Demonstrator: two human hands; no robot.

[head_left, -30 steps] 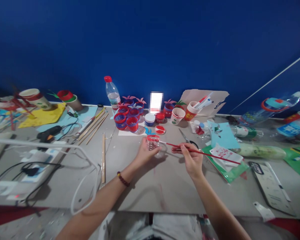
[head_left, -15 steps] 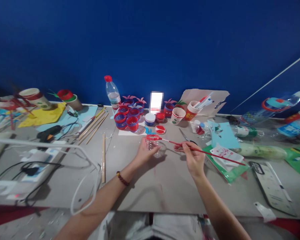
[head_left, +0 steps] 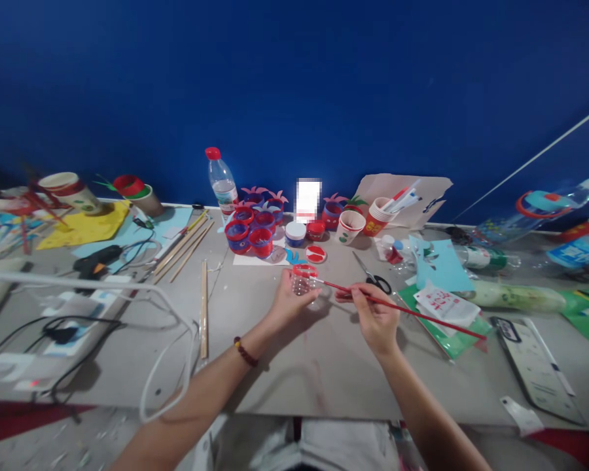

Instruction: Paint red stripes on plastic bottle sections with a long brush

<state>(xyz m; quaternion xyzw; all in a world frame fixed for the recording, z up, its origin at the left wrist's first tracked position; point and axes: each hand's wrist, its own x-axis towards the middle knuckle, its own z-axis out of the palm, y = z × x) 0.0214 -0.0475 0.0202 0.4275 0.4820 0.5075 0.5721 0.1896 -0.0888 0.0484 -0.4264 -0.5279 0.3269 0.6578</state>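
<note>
My left hand (head_left: 289, 297) is wrapped round a clear plastic bottle piece (head_left: 304, 282) with a red-painted rim, just above the table. Between the fingers of my right hand (head_left: 375, 311) is a long red paintbrush (head_left: 417, 310), its tip close to that rim; whether it touches I cannot tell. Behind the hands stand an open red paint jar (head_left: 315, 229) and a jar with a white lid (head_left: 295, 233). A red-smeared lid (head_left: 316, 254) lies in front of them. Several red and blue painted cups (head_left: 261, 243) are grouped to the left.
A water bottle (head_left: 222, 186) and paper cups (head_left: 351, 227) stand along the blue wall. Scissors (head_left: 380, 281) lie beyond my right hand, near blue paper (head_left: 442, 265). At left are wooden sticks (head_left: 205, 311), a glue gun (head_left: 98, 261) and a power strip (head_left: 86, 333); a phone (head_left: 535, 366) lies right.
My right hand has moved slightly left and down with the paintbrush, uncovering the scissors' handles. The brush tip has shifted from the rim's top toward its near right side.
</note>
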